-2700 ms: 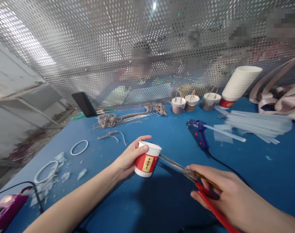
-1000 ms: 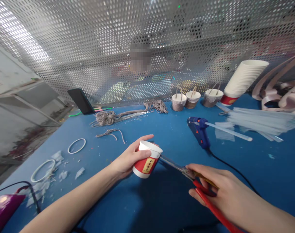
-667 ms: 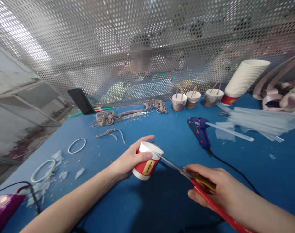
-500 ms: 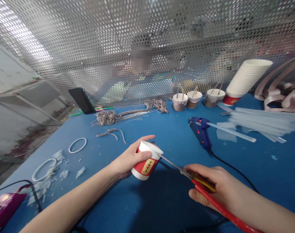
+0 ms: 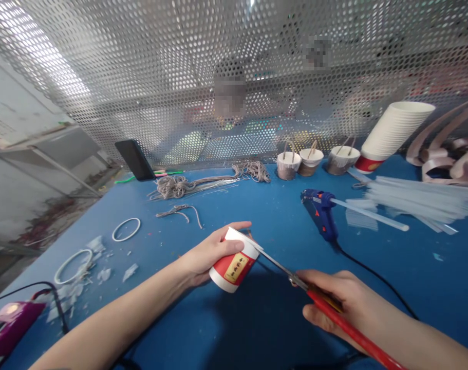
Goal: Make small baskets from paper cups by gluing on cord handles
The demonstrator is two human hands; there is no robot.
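A red and white paper cup (image 5: 236, 264) with a yellow label is tilted in my left hand (image 5: 210, 252), the thumb across its front and fingers behind. My right hand (image 5: 337, 300) grips long scissors (image 5: 322, 302) with red and yellow handles. Their narrow metal blades point left and reach the cup's rim; whether they bite into the paper I cannot make out. Both hands are over the blue table (image 5: 257, 329).
At the back lie bundles of grey cord (image 5: 175, 186), several small cups with cord handles (image 5: 288, 164) and a stack of paper cups (image 5: 395, 131). A blue glue gun (image 5: 320, 210), clear glue sticks (image 5: 418, 198), a phone (image 5: 134, 160) and white rings (image 5: 126, 229) are around the hands.
The cup has turned slightly, so its opening is hidden and its rim now shows nearly edge-on. The scissors have rolled in my right hand, with the blades closer together at the rim.
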